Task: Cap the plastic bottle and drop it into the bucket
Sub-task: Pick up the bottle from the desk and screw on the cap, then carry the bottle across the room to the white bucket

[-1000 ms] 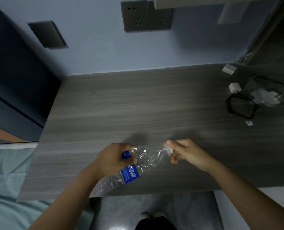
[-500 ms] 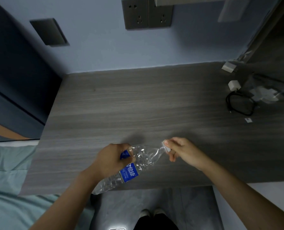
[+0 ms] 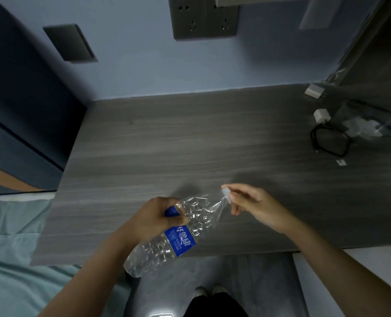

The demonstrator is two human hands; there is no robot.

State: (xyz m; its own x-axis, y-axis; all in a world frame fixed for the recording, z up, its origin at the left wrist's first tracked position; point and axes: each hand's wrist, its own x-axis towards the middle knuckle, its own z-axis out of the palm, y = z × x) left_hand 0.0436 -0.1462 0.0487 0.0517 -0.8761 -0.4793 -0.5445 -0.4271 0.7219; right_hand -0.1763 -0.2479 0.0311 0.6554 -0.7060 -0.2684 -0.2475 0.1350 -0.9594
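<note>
The left hand (image 3: 153,219) wraps its fingers around the middle of the bottle (image 3: 178,234), which is held tilted over the near edge of the desk (image 3: 190,145), base hanging past that edge above the floor (image 3: 247,271) and neck pointing up and right. The right hand (image 3: 254,205) pinches the white cap (image 3: 226,195) at the bottle's mouth between thumb and forefinger, its other fingers loosely curled. The bottle's blue label (image 3: 180,241) bears white characters too small to read; most of the desk lies bare, with a black cable (image 3: 329,141) and white charger (image 3: 320,115) near its far right edge.
</note>
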